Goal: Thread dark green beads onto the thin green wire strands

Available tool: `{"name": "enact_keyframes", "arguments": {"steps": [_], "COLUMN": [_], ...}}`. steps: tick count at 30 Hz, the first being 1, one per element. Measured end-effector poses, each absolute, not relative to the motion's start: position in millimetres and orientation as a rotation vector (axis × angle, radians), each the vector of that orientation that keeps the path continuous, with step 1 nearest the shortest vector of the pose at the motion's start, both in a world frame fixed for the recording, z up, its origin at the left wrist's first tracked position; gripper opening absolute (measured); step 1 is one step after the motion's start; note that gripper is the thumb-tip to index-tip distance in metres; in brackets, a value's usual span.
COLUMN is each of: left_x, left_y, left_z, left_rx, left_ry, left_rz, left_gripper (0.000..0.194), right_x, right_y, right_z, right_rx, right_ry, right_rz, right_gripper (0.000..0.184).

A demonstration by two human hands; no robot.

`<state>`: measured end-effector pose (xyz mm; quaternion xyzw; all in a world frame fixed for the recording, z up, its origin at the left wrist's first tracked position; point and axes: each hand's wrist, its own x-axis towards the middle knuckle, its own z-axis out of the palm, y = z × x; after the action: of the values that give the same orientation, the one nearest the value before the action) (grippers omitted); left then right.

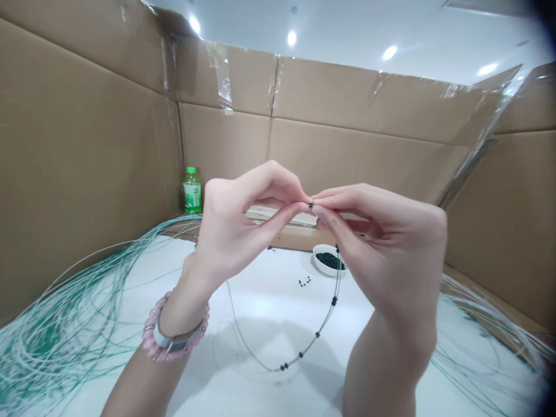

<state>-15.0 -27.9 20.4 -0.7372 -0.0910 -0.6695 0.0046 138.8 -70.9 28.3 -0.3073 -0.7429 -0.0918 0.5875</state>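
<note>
My left hand [238, 226] and my right hand [386, 243] meet fingertip to fingertip above the white table [269, 313]. Both are closed in a pinch. Between the fingertips sits a small dark bead [310, 205] on the end of a thin wire [269, 362]. The wire hangs down in a loop under my hands, with several dark beads [319, 334] strung along its right side. A pink bead bracelet and a watch [174, 341] circle my left wrist.
A small white dish [319, 263] of dark beads stands behind my hands, with a few loose beads [304, 282] near it. Bundles of green and white wires [56, 324] lie left, more wires [486, 330] right. A green bottle [191, 191] stands by the cardboard walls [87, 162].
</note>
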Motion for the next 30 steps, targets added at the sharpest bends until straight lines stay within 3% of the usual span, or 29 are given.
{"name": "enact_keyframes", "arguments": {"steps": [9,16,24,30], "left_x": [-8,-7,11,22], "left_y": [-23,-20,-3,14], "left_z": [17,16,4,-4], "left_rx": [-2.219,-2.181,-2.389,-2.477], "left_ry": [-0.316,-0.405,-0.314,-0.357], "left_rz": [-2.105,-2.112,-2.311,-2.565], "left_gripper": [0.016,0.014,0.018,0.022], "right_x": [133,159,150,157], "right_y": [-64,-71,-62,-51], "right_z": [28,35,33,31], "right_rx": [-0.761,-1.086,-0.912,-1.046], "right_ry": [-1.684,-1.915,-1.749,-1.795], "right_rz": [-0.070,0.102,0.003,-0.094], "right_gripper": [0.003,0.001,0.012,0.013]}}
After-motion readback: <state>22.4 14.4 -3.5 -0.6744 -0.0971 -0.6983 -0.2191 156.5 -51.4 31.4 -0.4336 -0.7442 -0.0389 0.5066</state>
